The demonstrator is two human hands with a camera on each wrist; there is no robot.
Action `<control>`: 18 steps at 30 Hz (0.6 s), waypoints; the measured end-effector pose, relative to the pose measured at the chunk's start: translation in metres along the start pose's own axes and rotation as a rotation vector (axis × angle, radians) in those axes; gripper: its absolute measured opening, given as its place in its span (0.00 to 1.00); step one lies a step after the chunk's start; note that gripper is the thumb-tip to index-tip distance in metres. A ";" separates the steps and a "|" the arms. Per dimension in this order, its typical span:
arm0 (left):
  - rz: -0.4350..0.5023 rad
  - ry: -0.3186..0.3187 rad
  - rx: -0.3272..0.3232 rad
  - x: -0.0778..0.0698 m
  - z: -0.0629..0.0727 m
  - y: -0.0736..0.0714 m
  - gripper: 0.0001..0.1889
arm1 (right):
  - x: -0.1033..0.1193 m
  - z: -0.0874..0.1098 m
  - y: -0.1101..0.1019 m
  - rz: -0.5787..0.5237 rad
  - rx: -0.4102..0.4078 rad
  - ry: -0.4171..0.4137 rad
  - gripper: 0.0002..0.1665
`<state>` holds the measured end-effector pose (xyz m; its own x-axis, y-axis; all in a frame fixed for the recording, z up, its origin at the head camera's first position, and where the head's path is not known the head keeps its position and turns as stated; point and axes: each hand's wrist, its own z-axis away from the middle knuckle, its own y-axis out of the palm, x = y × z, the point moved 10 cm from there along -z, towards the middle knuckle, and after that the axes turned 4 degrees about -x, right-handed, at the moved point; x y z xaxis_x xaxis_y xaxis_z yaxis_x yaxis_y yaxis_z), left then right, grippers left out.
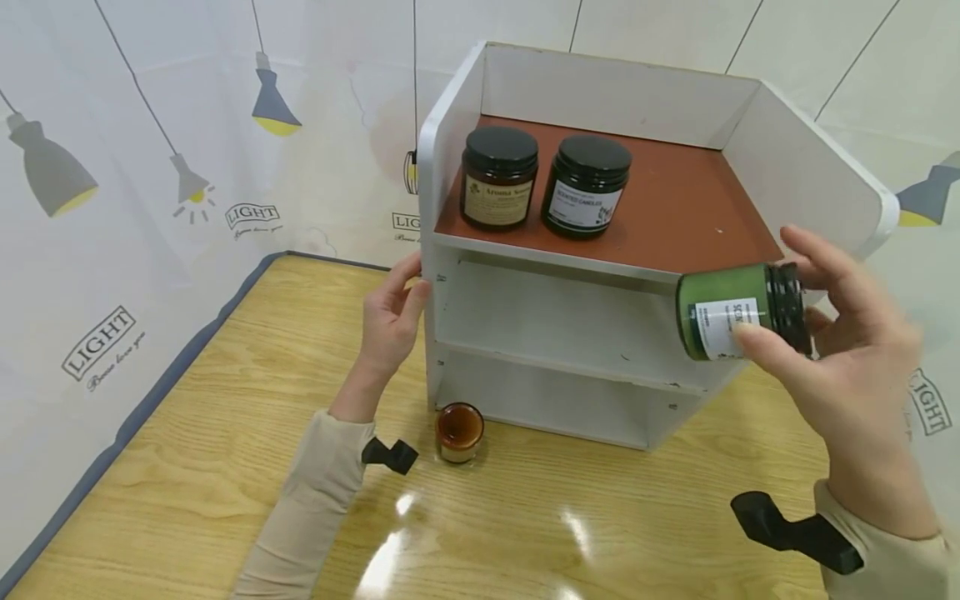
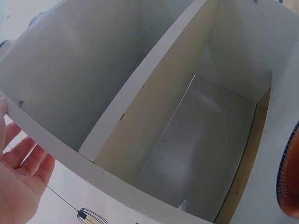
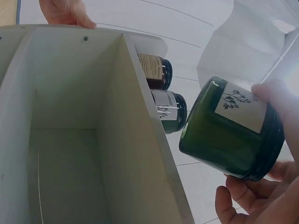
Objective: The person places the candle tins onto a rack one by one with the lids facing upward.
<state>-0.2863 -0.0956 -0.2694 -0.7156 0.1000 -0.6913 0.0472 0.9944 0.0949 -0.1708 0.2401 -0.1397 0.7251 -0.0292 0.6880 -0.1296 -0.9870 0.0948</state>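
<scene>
While left hand (image 1: 392,315), relaxed, touches white shelf unit (image 1: 555,367), right hand (image 1: 858,358) grips green jar (image 1: 723,292), tipped sideways

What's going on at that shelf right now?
A person's right hand holds a green jar sideways in the air by its black-lidded end, near the front right of the white shelf unit. The left hand touches the unit's left side. On its reddish top, a brown jar and a dark green jar stand upright, side by side. A small amber jar sits on the wooden table, by the unit's lower left corner.
</scene>
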 end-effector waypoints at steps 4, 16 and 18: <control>0.001 0.002 -0.001 0.001 0.000 0.000 0.31 | 0.002 -0.013 -0.005 0.047 -0.040 -0.004 0.37; -0.003 0.005 0.000 -0.001 -0.001 0.000 0.23 | 0.004 -0.049 0.005 0.442 0.066 -0.065 0.29; -0.005 0.003 0.002 0.000 -0.001 0.000 0.24 | 0.000 -0.053 0.007 0.470 0.076 -0.031 0.29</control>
<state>-0.2866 -0.0960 -0.2687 -0.7181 0.0948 -0.6894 0.0451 0.9949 0.0898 -0.2071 0.2413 -0.1010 0.6198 -0.4786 0.6218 -0.3994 -0.8746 -0.2751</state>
